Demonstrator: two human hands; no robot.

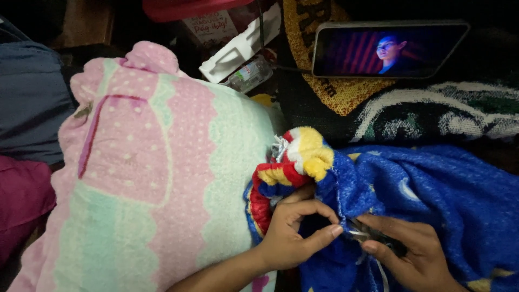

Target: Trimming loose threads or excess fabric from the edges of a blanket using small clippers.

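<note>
Pinching blue fleece fabric (421,189) at its edge, my left hand (294,230) closed on it; my right hand (416,254) gripping a small dark tool (373,233); red-yellow trim (294,162) above; pink-green pillow (146,173) left; phone (386,48) propped beyond on dark patterned blanket (432,113).

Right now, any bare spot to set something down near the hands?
Only soft patches: the pink-and-mint towel left of the left hand, and the blue blanket above the right hand. Crowded up top around the phone and plastic bottle.
</note>
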